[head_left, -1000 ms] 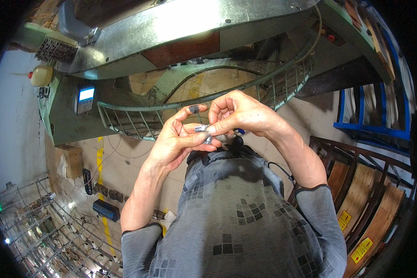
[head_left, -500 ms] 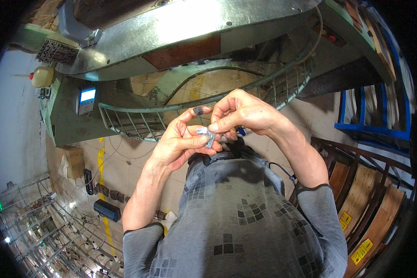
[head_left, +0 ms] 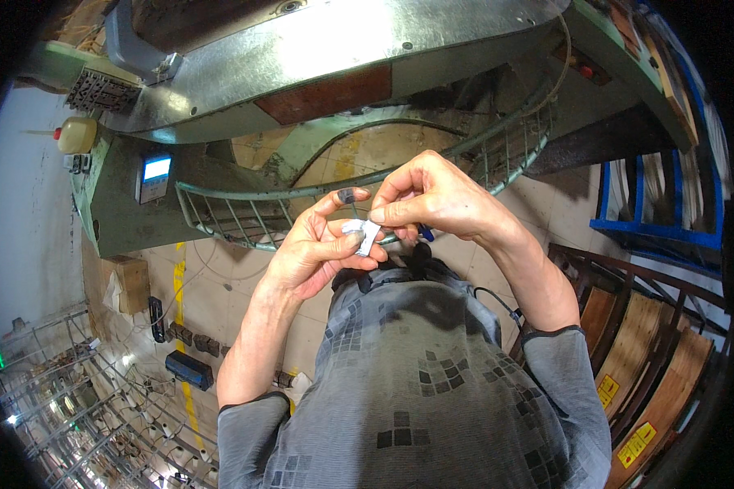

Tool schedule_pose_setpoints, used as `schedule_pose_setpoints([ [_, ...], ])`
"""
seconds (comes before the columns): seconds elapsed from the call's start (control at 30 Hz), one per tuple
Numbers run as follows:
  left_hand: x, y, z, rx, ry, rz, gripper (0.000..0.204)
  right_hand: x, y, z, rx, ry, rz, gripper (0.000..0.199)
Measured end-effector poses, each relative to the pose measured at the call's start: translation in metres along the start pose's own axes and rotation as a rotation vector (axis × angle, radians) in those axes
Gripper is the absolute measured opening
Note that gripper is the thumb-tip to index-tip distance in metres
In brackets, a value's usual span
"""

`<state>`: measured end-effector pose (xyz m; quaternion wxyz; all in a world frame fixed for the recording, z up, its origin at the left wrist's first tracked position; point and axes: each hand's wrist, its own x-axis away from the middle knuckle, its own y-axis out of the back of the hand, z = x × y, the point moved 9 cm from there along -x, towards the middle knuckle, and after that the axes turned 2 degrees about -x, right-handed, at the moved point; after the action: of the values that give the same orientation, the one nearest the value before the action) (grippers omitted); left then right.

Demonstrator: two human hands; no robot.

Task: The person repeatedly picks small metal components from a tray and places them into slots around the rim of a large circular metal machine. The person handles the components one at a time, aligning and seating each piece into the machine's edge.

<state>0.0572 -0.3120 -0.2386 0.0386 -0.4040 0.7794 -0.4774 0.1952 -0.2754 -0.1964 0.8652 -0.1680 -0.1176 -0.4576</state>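
A small flat piece, white to silver-grey like folded paper or foil, is held up in front of my waist; its exact kind is not clear. My left hand grips it between thumb and fingers, with the index finger raised apart from it. That finger has a dark wrap near its tip. My right hand comes in from the right, its thumb and index finger pinched at the piece's upper edge. Its other fingers are curled and partly hidden.
A green curved rail runs beyond my hands, below a metal machine top. To the left are a small lit screen and a wire rack. On the right stand a blue rack and wooden boards.
The piece has tilted between my fingers and now shows a brighter white face. My right hand has shifted slightly, still pinching at its edge. The left hand keeps its hold.
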Motion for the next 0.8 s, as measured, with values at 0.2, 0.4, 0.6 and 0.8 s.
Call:
schedule_pose_setpoints([
  [0.2, -0.001, -0.001, -0.003, 0.007, -0.019, 0.034, 0.065, 0.0, 0.004, 0.004, 0.069, 0.016, -0.033, 0.021],
  [0.4, -0.002, -0.001, -0.006, -0.042, -0.021, 0.012, 0.063, 0.001, 0.003, 0.009, 0.053, 0.034, -0.028, 0.022],
  [0.6, -0.003, -0.001, -0.012, -0.07, -0.018, -0.017, 0.062, -0.001, 0.005, 0.011, 0.082, 0.029, -0.044, 0.023],
  [0.8, -0.004, 0.001, -0.018, -0.093, 0.0, -0.038, 0.064, -0.003, 0.006, 0.013, 0.082, 0.035, -0.053, 0.021],
])
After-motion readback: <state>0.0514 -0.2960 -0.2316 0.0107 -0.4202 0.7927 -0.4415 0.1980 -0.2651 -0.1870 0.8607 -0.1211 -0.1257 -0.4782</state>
